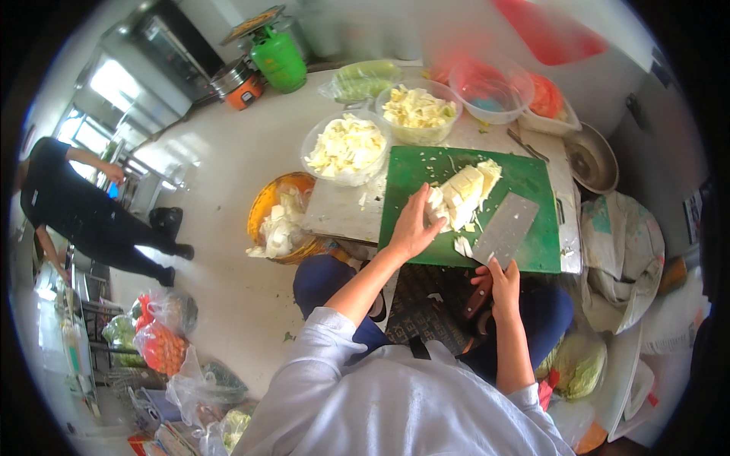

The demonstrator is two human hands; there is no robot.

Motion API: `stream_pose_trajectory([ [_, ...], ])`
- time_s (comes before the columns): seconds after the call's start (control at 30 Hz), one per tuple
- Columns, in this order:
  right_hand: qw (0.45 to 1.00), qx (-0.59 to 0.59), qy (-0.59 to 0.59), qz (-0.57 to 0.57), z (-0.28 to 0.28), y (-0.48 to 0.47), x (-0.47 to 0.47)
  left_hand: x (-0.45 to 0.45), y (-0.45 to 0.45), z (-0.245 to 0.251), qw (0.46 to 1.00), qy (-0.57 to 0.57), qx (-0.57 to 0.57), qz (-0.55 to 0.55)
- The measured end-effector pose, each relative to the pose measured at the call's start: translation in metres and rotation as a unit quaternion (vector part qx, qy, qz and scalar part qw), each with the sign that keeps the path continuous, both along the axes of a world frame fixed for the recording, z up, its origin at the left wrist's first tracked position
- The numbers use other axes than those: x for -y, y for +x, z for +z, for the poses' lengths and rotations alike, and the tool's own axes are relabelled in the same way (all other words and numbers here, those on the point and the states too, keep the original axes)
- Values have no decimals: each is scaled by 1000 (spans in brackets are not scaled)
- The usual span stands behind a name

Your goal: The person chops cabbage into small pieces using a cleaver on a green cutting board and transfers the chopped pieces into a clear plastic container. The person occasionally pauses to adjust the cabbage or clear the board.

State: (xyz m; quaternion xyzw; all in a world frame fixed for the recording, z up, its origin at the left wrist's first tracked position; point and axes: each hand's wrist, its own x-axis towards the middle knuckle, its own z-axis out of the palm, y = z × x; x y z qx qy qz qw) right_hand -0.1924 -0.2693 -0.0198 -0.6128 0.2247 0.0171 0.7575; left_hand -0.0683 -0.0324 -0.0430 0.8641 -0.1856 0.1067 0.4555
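On a green cutting board [408, 171] lies a row of cut cabbage [465, 191], pale yellow and sliced into chunks. My left hand [413, 225] cups its near left end between thumb and fingers. In my right hand [502, 285] is the wooden handle of a cleaver [506, 228]. Its broad blade rests flat or nearly so over the board, right of the cabbage, pointing away from me. Small white scraps [463, 246] lie between the blade and my left hand.
Bowls of chopped cabbage [348, 145] [419, 111] stand beyond the board, near an emptier clear bowl [496, 108]. A yellow basket [256, 219] holding trimmings is at left. A metal pan [593, 159] sits right. Another person [85, 205] stands far left.
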Motion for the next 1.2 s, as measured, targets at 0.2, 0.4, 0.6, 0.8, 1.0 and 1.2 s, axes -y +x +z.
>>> stream_pose_trajectory([
  [0.2, 999, 13, 3, 29, 3, -15, -12, 11, -4, 3, 999, 8, 42, 4],
  [0.4, 1000, 12, 25, 14, -11, -16, -25, 41, -2, 8, 990, 24, 132, 35],
  [0.6, 998, 35, -11, 50, -22, 15, -1, 65, 2, 4, 985, 153, 32, 78],
  [0.8, 990, 13, -129, 56, -34, 47, 43, 65, 22, 2, 992, 76, 53, 91],
  [1.0, 983, 36, -178, 13, -48, 93, 87, 66, 11, -2, 984, 102, 93, 116],
  [1.2, 904, -43, -401, 138, -48, 124, 119, 66, 10, -5, 982, 105, 81, 134],
])
